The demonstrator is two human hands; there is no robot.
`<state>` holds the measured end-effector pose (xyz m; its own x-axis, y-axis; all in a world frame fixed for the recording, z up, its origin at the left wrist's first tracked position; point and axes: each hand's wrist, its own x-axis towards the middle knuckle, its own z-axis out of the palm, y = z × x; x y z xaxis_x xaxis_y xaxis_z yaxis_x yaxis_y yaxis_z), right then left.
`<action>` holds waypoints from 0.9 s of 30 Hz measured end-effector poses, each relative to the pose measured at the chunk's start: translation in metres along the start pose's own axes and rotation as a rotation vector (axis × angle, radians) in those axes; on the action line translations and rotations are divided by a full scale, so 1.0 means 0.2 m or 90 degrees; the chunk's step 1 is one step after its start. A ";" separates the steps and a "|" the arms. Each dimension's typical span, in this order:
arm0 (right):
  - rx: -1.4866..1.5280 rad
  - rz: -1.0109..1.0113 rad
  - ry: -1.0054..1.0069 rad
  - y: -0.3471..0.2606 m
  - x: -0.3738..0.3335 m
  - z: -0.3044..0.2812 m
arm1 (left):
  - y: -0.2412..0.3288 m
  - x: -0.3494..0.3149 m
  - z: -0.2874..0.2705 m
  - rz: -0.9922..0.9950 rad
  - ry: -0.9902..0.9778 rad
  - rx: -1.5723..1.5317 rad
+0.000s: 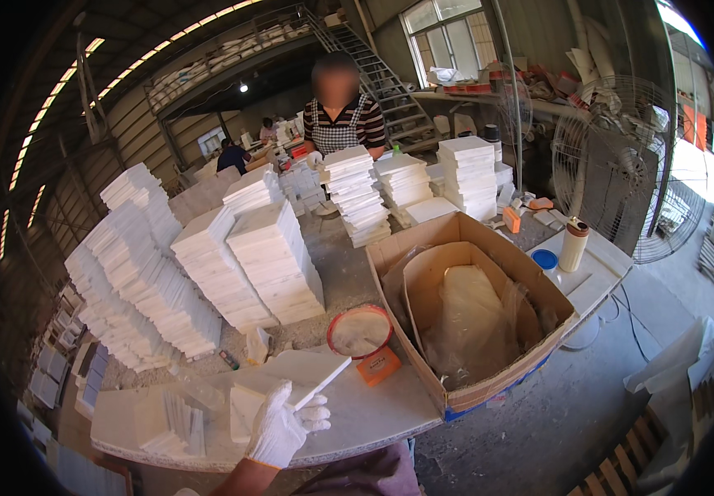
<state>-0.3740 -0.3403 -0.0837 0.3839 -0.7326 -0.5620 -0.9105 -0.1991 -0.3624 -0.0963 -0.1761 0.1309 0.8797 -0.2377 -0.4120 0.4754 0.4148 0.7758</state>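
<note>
My left hand (278, 430), in a white knit glove, comes in from the lower edge at the front of the work table. Its thumb and fingers close on the near edge of a white stone tile (291, 372), which is tilted up off the table top. Another white tile (243, 412) lies partly under it. To the left, several thin tiles (179, 426) lean together in a row. Just beyond the held tile are a red-rimmed round dish (360, 331) of pale material and an orange box (379, 366). My right hand is out of view.
Tall tile stacks (274, 256) fill the table's left and middle. An open cardboard box (489, 380) lined with plastic stands at right, near a blue lid (545, 259) and a cream bottle (573, 245). A co-worker (344, 124) stands across; a large fan (613, 165) is at right.
</note>
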 end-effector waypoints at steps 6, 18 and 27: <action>0.014 0.001 0.000 0.00 -0.01 -0.01 | -0.01 0.02 -0.07 0.006 -0.003 0.008; 0.028 0.007 -0.007 0.01 0.01 -0.01 | 0.41 0.08 -0.01 -0.060 -0.016 0.219; 0.007 0.023 -0.040 0.00 0.00 -0.01 | 0.99 0.20 0.25 0.038 0.008 0.231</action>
<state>-0.3735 -0.3421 -0.0824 0.3603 -0.6970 -0.6200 -0.9222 -0.1660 -0.3493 0.0332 -0.1482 0.2919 0.9069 -0.2107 -0.3649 0.3894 0.0882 0.9168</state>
